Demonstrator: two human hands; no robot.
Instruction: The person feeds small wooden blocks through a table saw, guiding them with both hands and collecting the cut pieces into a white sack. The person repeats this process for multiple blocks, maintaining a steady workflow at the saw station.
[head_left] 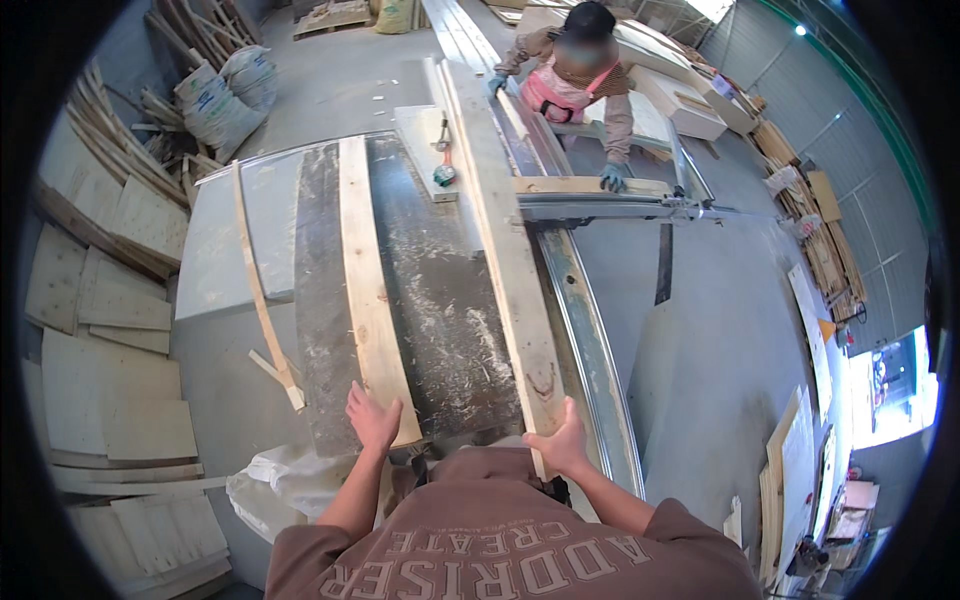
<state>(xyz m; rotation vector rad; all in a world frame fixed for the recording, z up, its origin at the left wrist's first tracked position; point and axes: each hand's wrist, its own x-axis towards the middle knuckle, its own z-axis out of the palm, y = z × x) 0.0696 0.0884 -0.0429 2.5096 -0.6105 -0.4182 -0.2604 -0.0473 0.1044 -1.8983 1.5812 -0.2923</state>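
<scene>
The person's right hand [562, 440] grips the near end of a long thick board [515, 290], thumb on one side and fingers on the other; the board runs away along the right side of the sawdust-strewn table [440, 290]. The left hand [375, 420] is open, fingers spread, at the left edge of a narrower board [370, 290], near its close end. Between the boards' far ends, a tape measure [444, 176] lies on a pale panel [415, 135], while a thin strip [258, 280] lies to the left. A metal crossbar [600, 207] stands just right of the thick board, with a shorter board [570, 185] along it under a co-worker's gloved hand [612, 178]; their other glove [497, 85] is near the thick board's far end. Beyond the left side are filled sacks [215, 110] and stacked wooden panels [115, 365]; a white sack [285, 485] slumps beside the person.
</scene>
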